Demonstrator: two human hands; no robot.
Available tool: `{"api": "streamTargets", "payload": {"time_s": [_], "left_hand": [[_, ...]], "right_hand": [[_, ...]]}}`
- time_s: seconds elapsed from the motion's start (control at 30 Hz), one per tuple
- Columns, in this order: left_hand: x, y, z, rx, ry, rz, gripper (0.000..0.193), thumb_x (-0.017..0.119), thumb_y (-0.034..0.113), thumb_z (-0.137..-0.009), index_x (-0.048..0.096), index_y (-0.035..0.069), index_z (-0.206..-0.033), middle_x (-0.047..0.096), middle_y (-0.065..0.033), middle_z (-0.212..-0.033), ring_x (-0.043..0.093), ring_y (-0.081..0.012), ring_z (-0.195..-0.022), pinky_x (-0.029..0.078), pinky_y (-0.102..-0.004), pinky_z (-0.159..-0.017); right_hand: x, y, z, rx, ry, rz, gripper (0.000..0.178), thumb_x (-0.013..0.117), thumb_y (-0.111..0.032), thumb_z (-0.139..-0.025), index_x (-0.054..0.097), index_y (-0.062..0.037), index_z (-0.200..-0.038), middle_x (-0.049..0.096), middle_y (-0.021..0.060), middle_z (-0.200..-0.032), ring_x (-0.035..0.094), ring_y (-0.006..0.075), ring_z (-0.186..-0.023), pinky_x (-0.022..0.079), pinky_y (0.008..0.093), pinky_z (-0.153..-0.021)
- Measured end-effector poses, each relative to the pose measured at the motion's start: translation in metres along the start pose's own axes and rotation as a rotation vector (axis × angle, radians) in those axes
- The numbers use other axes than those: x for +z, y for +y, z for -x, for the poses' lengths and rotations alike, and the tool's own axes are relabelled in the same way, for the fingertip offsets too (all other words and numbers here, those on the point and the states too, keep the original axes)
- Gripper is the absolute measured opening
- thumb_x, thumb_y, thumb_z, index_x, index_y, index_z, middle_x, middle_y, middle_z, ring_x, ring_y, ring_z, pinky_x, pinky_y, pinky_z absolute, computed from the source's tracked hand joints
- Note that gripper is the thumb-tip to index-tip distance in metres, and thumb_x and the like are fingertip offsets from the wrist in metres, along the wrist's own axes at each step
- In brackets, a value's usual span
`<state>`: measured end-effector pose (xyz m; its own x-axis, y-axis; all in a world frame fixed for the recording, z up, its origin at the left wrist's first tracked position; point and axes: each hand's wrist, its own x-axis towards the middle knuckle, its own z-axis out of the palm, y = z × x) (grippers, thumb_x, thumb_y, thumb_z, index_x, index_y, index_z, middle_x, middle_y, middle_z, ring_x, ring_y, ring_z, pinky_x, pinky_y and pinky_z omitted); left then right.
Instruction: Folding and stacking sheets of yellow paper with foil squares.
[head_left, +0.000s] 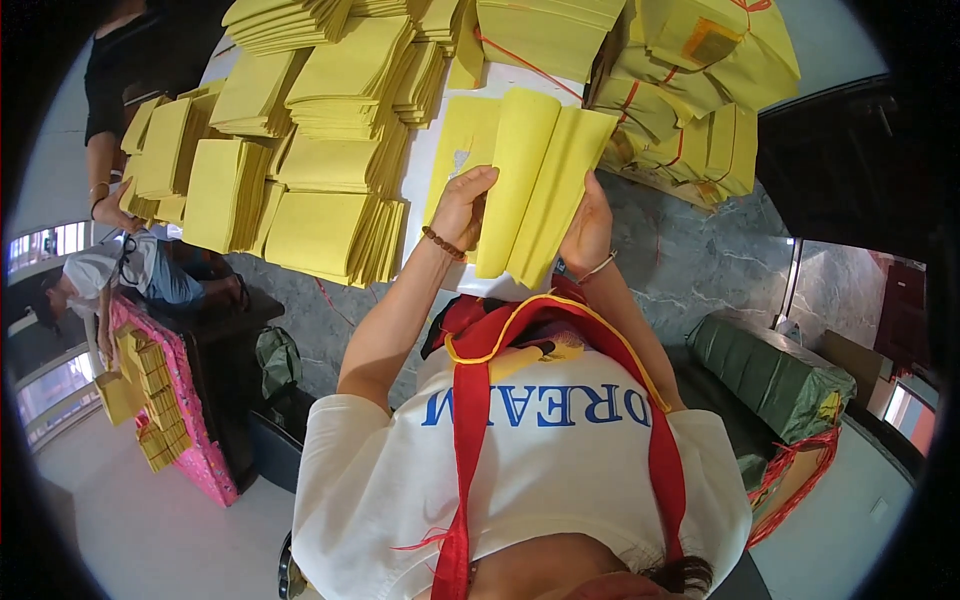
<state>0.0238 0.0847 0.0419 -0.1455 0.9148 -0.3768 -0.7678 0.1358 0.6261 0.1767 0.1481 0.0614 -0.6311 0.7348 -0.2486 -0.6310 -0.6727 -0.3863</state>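
Between my two hands, above the white tabletop, is a bundle of yellow paper, bent into lengthwise folds and standing tilted. My left hand grips its left edge, thumb along the side; a beaded bracelet circles that wrist. The right edge rests in my right hand, its fingers partly hidden behind the sheets. Under and behind the bundle lies a flat yellow sheet with a small grey patch. Just left of my left hand, a folded yellow paper stack sits at the table's near edge.
Several more yellow stacks cover the left of the white table. Bundles tied with red string stand at the right. A co-worker's hand touches the far-left stacks. Another person sits by a pink-covered table. Green-wrapped packages lie right.
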Motion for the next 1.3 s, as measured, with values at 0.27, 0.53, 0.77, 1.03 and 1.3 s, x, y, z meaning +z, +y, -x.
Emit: {"api": "streamTargets", "payload": {"time_s": [0.27, 0.53, 0.77, 1.03, 1.3], "left_hand": [[0.003, -0.001, 0.005, 0.018, -0.017, 0.022, 0.019, 0.047, 0.014, -0.087, 0.054, -0.002, -0.095, 0.061, -0.0087, -0.088, 0.059, -0.0143, -0.079, 0.049, -0.0258, -0.071], [0.003, 0.0, 0.009, 0.024, -0.064, 0.047, 0.019, 0.046, 0.012, -0.087, 0.053, -0.005, -0.095, 0.06, -0.0094, -0.091, 0.058, -0.0138, -0.083, 0.047, -0.0247, -0.076], [0.01, -0.005, 0.011, 0.058, -0.045, -0.021, 0.016, 0.052, 0.013, -0.085, 0.055, -0.001, -0.091, 0.059, -0.0034, -0.082, 0.055, -0.0078, -0.074, 0.045, -0.0195, -0.069], [0.013, -0.015, 0.01, 0.12, -0.066, -0.099, 0.013, 0.052, 0.014, -0.085, 0.057, 0.002, -0.088, 0.054, 0.0033, -0.072, 0.044, -0.002, -0.06, 0.036, -0.0152, -0.056], [0.008, -0.014, 0.012, 0.079, -0.16, -0.007, 0.02, 0.046, 0.011, -0.087, 0.053, -0.005, -0.099, 0.059, -0.0103, -0.097, 0.056, -0.0151, -0.09, 0.044, -0.0277, -0.082]], "right_hand": [[0.005, -0.003, 0.004, 0.074, -0.051, -0.034, 0.041, 0.036, -0.031, -0.09, 0.039, -0.0028, -0.12, 0.048, 0.0092, -0.119, 0.047, 0.0213, -0.108, 0.036, 0.0351, -0.092], [0.005, 0.001, 0.006, 0.096, -0.039, 0.029, 0.042, 0.04, -0.03, -0.088, 0.04, -0.0022, -0.119, 0.05, 0.0106, -0.116, 0.05, 0.0215, -0.104, 0.038, 0.0346, -0.09], [0.008, 0.003, 0.008, 0.123, 0.003, 0.082, 0.039, 0.045, -0.03, -0.085, 0.044, -0.0031, -0.114, 0.054, 0.0099, -0.105, 0.054, 0.0194, -0.094, 0.044, 0.0323, -0.081], [0.01, 0.004, 0.011, 0.139, -0.028, 0.018, 0.042, 0.044, -0.034, -0.086, 0.044, -0.0031, -0.114, 0.055, 0.01, -0.103, 0.055, 0.0198, -0.092, 0.044, 0.033, -0.08], [0.007, 0.005, 0.012, 0.121, -0.071, 0.017, 0.043, 0.043, -0.036, -0.085, 0.045, -0.0029, -0.113, 0.055, 0.0103, -0.102, 0.054, 0.0199, -0.092, 0.044, 0.0326, -0.08]]}}
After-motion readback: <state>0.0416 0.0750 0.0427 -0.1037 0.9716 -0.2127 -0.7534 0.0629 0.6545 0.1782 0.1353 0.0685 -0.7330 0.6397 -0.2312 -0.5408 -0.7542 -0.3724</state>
